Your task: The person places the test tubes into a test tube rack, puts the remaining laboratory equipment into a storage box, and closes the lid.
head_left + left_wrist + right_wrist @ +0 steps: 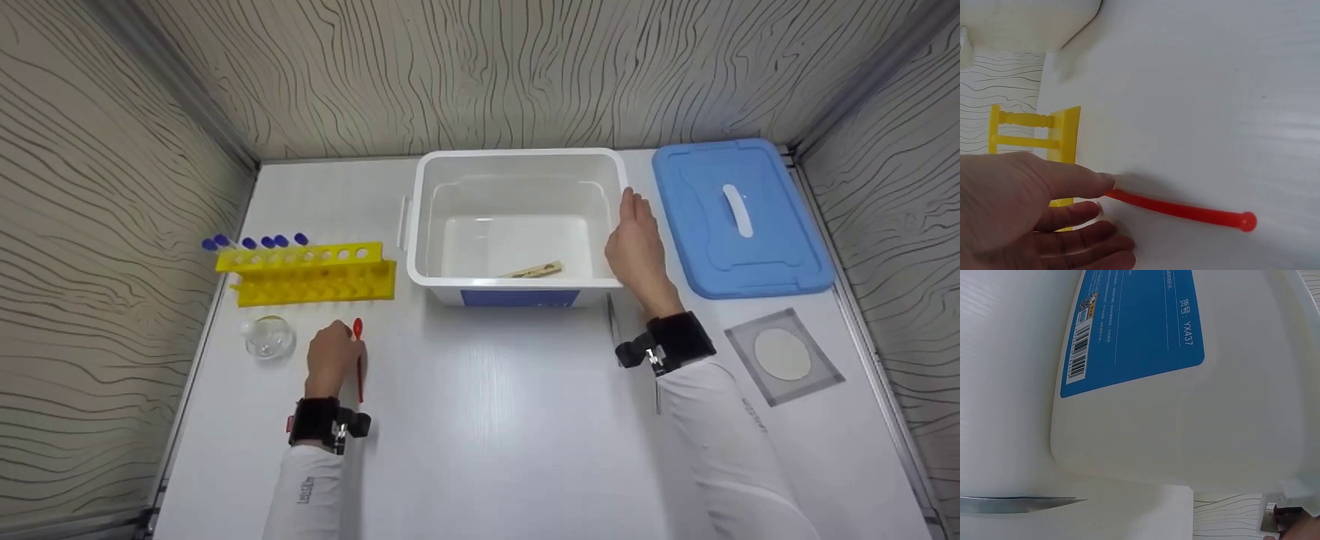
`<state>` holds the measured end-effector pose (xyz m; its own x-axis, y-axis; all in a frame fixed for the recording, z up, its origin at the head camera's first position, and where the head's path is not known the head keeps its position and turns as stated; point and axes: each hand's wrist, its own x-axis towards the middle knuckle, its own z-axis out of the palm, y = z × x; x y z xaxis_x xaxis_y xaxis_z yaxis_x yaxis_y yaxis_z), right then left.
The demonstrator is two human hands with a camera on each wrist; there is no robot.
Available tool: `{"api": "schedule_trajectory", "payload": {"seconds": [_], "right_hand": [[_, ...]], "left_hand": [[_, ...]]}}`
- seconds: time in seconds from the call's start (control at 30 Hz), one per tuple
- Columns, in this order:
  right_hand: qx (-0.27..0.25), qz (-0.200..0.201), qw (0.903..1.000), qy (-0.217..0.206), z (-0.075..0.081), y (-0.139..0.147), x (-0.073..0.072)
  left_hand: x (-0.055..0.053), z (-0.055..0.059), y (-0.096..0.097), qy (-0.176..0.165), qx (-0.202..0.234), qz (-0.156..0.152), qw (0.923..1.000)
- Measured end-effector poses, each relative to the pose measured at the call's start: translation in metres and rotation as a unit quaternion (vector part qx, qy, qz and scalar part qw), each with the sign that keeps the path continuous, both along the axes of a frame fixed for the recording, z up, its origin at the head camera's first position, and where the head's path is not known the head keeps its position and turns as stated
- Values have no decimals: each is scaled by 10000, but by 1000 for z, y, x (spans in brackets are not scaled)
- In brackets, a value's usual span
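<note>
In the head view my left hand [330, 356] is at the table's left, beside a red long-handled spoon [360, 375]. My thumb and forefinger pinch the spoon's thin shaft [1185, 210] in the left wrist view; the other fingers are loosely bent. The right hand [639, 247] rests along the right rim of a white plastic box [517, 283], its fingers extended. Only a bit of that hand shows at the right wrist view's lower corner, by the box handle. Inside the box lies a wooden clamp [541, 269].
A yellow rack [315, 292] with blue-capped tubes [268, 242] stands left, behind a round clear glass vessel [268, 337]. At right lie a blue lid [750, 240] and a grey square gauze [757, 382] with a white disc. A pointed metal tool [1022, 504] lies beside the box.
</note>
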<state>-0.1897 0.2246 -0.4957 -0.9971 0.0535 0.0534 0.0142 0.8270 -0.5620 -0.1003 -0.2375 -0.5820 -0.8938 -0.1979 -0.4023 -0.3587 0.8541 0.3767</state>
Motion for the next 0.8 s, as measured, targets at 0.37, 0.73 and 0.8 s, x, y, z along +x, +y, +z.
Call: {"api": "schedule_trajectory", "payload": {"seconds": [0.37,0.73,0.8], "right_hand": [[-40,40,10000,-31,0,0,-1],[-26,48,10000,-4,0,0,0],[5,41,10000,2,-1,0,0]], "left_hand": [[-9,-6,11,-2,-44,61,10000],[-4,-16,13,722,74,-20,9974],[-3,-16,14,778,105,-41,9969]]}}
